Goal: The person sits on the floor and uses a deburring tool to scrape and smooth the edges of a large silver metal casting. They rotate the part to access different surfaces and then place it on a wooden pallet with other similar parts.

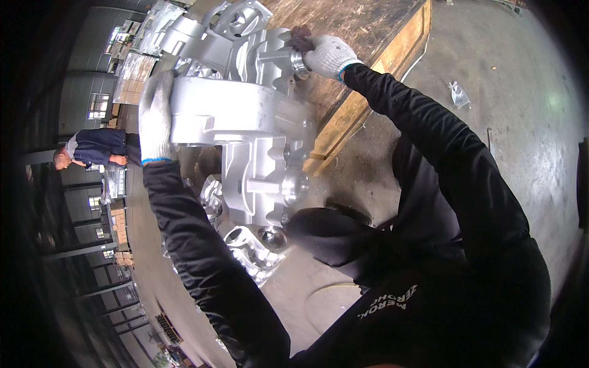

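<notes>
A large silver cast-metal housing with ribs and round bosses stands in front of me. My left hand, in a white knitted glove, lies along its left side with the fingers stretched out. My right hand, gloved the same way, is closed on a dark reddish-brown scouring pad. That pad is beside a shiny machined round end of the casting. A second round end sticks out lower down.
Beyond the casting is a worn wooden platform with a pale timber edge. More silver castings sit low by my legs. A person in dark blue clothes is off to the left, near stacked cartons. A clear plastic scrap lies on the concrete floor.
</notes>
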`<action>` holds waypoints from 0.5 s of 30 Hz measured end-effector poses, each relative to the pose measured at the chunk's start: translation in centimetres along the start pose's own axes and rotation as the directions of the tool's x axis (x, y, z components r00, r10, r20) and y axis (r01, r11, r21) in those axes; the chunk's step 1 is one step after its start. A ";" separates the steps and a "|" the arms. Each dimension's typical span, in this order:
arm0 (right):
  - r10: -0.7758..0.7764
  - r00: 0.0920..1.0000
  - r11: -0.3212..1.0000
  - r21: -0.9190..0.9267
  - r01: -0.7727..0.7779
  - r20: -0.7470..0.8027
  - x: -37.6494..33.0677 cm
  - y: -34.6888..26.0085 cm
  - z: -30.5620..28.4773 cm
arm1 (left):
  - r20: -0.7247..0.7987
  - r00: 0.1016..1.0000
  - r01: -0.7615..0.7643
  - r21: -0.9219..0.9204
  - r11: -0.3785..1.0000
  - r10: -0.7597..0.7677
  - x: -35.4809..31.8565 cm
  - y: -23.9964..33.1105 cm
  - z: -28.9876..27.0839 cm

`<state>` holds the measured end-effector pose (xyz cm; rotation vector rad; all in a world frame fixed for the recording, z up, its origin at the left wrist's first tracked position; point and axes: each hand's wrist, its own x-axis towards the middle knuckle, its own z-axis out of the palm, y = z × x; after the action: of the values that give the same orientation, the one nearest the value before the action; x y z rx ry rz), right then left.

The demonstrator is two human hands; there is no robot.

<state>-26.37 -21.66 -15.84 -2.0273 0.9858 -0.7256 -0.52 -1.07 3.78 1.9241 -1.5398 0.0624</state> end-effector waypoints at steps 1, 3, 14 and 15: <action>-0.025 0.999 0.999 -0.043 0.027 0.043 -0.3 -1.1 -0.3 | -0.028 0.996 0.078 -0.051 0.996 -0.080 -0.2 1.0 0.1; -0.047 0.991 0.988 -0.140 0.064 0.125 -1.8 -3.2 -1.3 | -0.061 0.984 0.165 -0.082 0.983 -0.170 -0.9 2.1 0.5; 0.290 0.954 0.880 0.368 -0.299 0.082 -0.1 4.7 5.1 | -0.163 0.980 0.124 0.033 0.992 -0.117 1.1 1.5 2.9; 0.324 0.945 0.813 0.499 -0.299 0.039 -0.4 4.8 5.2 | -0.094 0.985 0.141 -0.032 0.990 -0.143 1.2 2.3 2.9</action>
<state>-24.62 -21.39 -22.66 -1.3616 1.0031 -0.7575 -3.23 -3.78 3.11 1.9758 -1.3314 0.0721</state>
